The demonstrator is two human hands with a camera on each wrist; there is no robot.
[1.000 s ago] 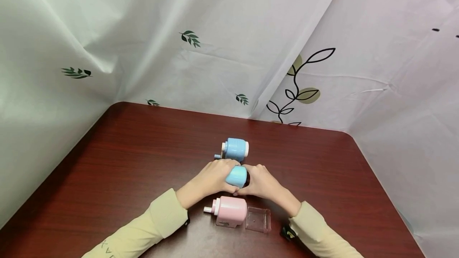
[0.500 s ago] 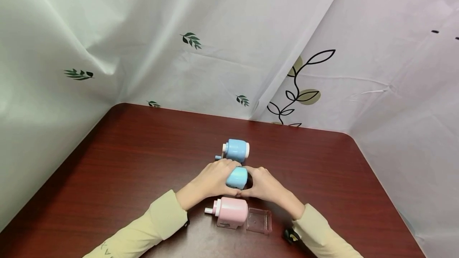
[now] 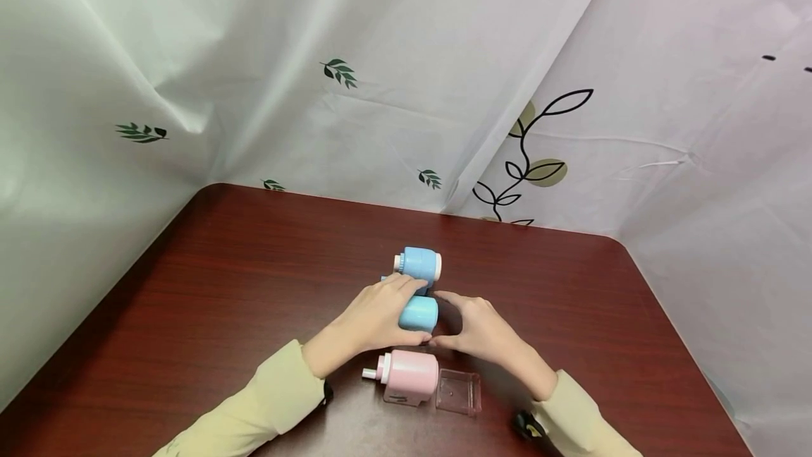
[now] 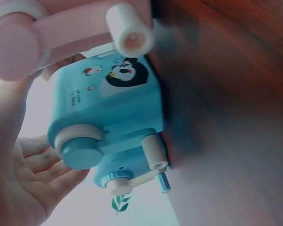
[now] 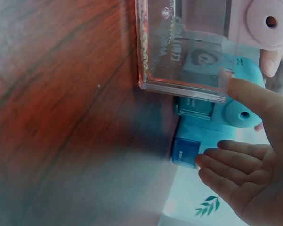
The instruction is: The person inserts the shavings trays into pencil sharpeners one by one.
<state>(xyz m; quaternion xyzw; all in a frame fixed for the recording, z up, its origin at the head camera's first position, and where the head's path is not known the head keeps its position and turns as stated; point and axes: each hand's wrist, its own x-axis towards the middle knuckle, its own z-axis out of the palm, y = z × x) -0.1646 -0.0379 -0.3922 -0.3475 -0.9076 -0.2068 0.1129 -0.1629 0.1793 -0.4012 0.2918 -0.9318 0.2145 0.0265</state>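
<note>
A turquoise hand-crank pencil sharpener (image 3: pixel 419 314) with a penguin picture stands mid-table. My left hand (image 3: pixel 377 312) is spread around its left side, fingers beyond it and thumb on the near side; in the left wrist view the left fingers (image 4: pixel 49 172) look relaxed beside it. My right hand (image 3: pixel 485 330) is apart from its right end, thumb and fingers spread wide, nothing between them. Behind stands a blue sharpener (image 3: pixel 420 264), its lower part hidden by my left hand. Nearer to me is a pink sharpener (image 3: pixel 411 374), with a clear drawer (image 3: pixel 458 392) at its right end.
The dark red wooden table (image 3: pixel 285 259) has rounded far corners. White cloth (image 3: pixel 393 118) with leaf prints hangs around its back and sides. The three sharpeners stand close together in a row running away from me, cranks to the left.
My right hand has drawn off to the right, away from the turquoise sharpener. The left hand's fingers have spread and shifted slightly up and left. The sharpeners have stayed in place.
</note>
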